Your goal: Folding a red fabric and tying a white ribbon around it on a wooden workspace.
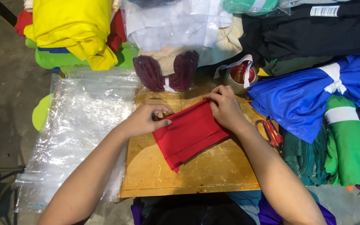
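A folded red cloth [188, 135] lies tilted on a small yellowish wooden table [213, 171]. My left hand [146, 118] presses on the cloth's left upper edge, thumb on the fabric. My right hand [226, 108] grips the cloth's far right edge with curled fingers. Both forearms reach in from the bottom of the view.
Clear plastic bags [80, 125] lie left of the table. A maroon bundle [167, 71] and a tape roll [240, 75] sit at the back. Red-handled scissors [270, 132] lie right, beside blue [309, 96] and green [346, 141] fabrics. Yellow cloth [76, 29] is stacked far left.
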